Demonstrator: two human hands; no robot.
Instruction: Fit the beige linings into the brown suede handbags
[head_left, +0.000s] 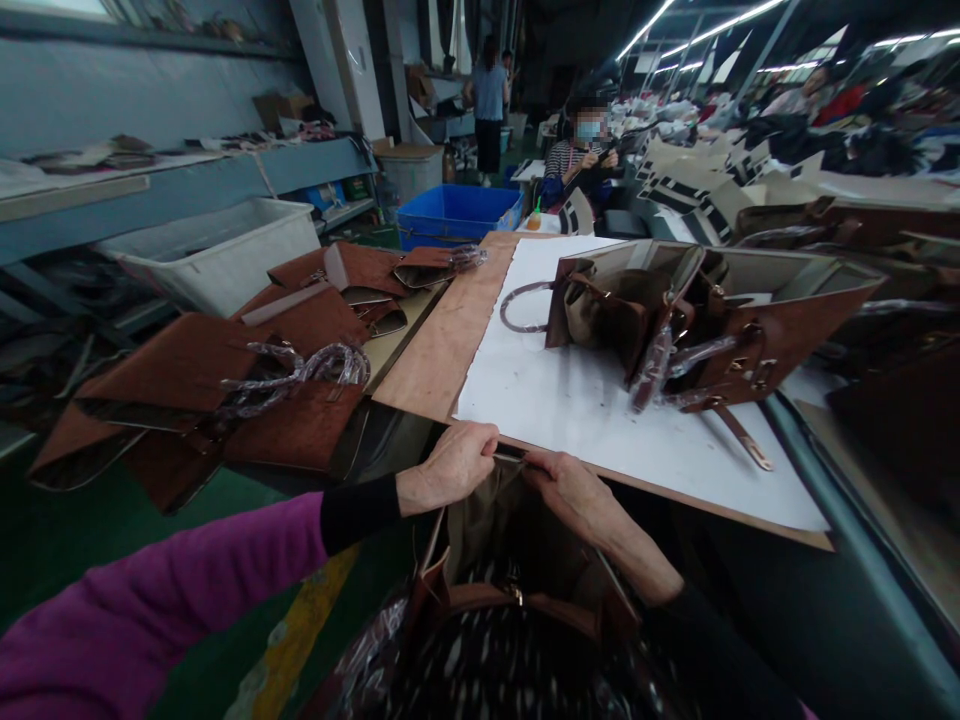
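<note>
**Both hands pinched on the near bag's mouth, just below the tabletop's front edge**

Your left hand (pixel 450 465) and right hand (pixel 574 490) are both closed on the top rim of the brown leather handbag with the dark fabric lining (pixel 510 560) that sits in your lap, hard against the near edge of the tabletop (pixel 435 360). The hands nearly touch each other, fingers curled over the far side of the bag's opening. What exactly the fingertips pinch there, lining or a small fitting, is too small to tell.

The bag lies directly under and toward you from both hands, mouth up. Its long axis runs left to right, along the tabletop's front edge. Neither hand is nearer; they share the same stretch of rim at its middle.

On the tabletop, a white sheet (pixel 570 410) covers the right part. Toward its far right corner lies a second open brown handbag with plastic-wrapped handles (pixel 697 320), well apart from your hands. Off the tabletop's left edge, a stack of flat brown bags with wrapped handles (pixel 247 390) rests on a lower surface. A blue plastic crate (pixel 457 215) stands beyond the far edge, and another person sits further back.
</note>
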